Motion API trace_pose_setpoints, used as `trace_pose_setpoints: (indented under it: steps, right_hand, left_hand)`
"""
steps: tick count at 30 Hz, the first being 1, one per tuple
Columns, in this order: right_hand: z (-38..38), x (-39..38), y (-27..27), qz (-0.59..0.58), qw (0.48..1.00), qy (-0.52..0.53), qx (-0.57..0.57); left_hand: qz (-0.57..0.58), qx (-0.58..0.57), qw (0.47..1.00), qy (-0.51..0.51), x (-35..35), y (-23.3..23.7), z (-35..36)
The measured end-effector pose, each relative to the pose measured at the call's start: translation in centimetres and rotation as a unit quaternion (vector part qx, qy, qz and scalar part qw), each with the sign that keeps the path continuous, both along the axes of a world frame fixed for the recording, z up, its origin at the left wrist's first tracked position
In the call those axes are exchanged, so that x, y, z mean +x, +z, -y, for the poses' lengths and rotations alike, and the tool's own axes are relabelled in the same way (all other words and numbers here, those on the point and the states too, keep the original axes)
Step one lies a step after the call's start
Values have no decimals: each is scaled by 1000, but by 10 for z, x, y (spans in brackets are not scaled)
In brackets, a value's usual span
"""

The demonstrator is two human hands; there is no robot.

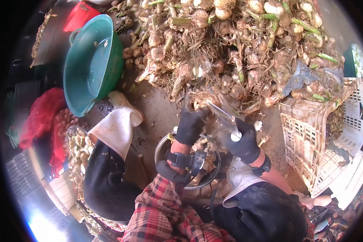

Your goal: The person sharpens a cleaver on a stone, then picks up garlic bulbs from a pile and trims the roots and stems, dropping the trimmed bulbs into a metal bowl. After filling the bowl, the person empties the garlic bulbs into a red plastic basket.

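Note:
My left hand (190, 123), in a dark glove, is closed on a garlic bulb (203, 99) with its roots showing, at the front edge of a big heap of garlic (226, 52). My right hand (243, 141), also gloved, grips shears (224, 115) whose blades point up-left and meet the bulb. Under my wrists, between my knees, a round metal-rimmed bowl (157, 155) holds cut stems and scraps (207, 159).
A green basin (90, 60) leans at the upper left, near a red container (80, 16). Red netting (46, 117) and a mass of bulbs (78, 155) lie left. Plastic crates (304, 135) stand right. Scraps dot the floor.

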State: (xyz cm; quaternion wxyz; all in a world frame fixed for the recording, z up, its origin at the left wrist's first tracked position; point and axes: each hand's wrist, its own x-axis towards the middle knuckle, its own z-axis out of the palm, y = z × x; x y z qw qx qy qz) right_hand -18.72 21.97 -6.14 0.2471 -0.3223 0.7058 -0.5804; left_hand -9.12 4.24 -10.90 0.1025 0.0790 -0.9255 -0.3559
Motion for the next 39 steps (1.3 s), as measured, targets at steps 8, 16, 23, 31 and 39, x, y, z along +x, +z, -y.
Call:
trace_pose_setpoints:
  steps: [8, 16, 23, 31, 39]
  right_hand:
    - [-4, -19, 19, -262, 960, 0, 103]
    - [-9, -19, 22, -300, 944, 32, 131]
    - [-9, -18, 4, -277, 951, 35, 134]
    - [-15, -16, -34, -240, 968, 26, 63]
    - [-48, -37, -88, -263, 925, -58, 266]
  left_hand:
    - [242, 218, 945, 27, 15, 26, -18]
    - [-44, -110, 992, -44, 17, 6, -15]
    - [159, 220, 962, 23, 33, -4, -13]
    - [34, 395, 917, 31, 11, 35, -29]
    - [-9, 272, 962, 12, -3, 88, -27]
